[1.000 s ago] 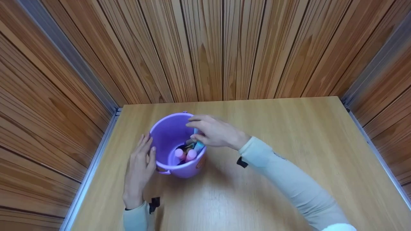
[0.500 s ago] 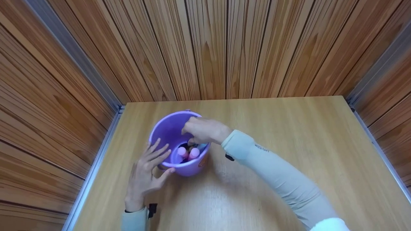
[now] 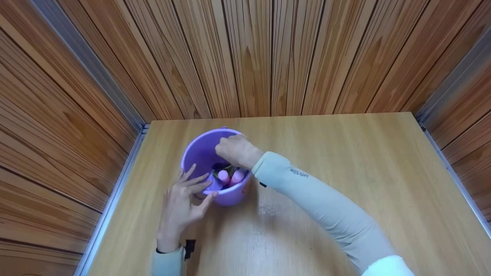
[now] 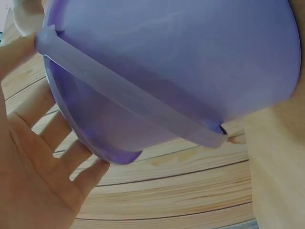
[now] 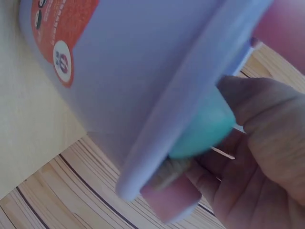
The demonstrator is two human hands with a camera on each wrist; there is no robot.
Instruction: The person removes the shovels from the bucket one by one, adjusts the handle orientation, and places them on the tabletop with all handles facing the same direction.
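Note:
A purple bucket [image 3: 230,198] stands on the table in the head view, its mouth towards me. My left hand [image 3: 178,211] rests on its near-left rim with fingers spread and mostly straight. In the left wrist view those fingers [image 4: 35,102] touch the rim beside the bucket's handle [image 4: 128,95]. My right hand [image 3: 236,148] reaches inside at the right; the right wrist view shows it beside a smooth teal object [image 5: 209,126]. Its fingertips, and anything between them, are hidden. Two pink-topped objects [image 3: 223,176] sit in the bucket, with dark items around them.
The wooden table [image 3: 337,161] extends to the right of the bucket. Wood-plank walls [image 3: 253,57] enclose it at the back and sides, with metal rails [image 3: 111,214] along the side edges. A red label [image 5: 59,28] is on the bucket's outside.
My right hand has moved left and deeper into the bucket. My left hand has shifted from the outer left side onto the near rim, fingers spreading over it. The pink-topped objects shifted slightly.

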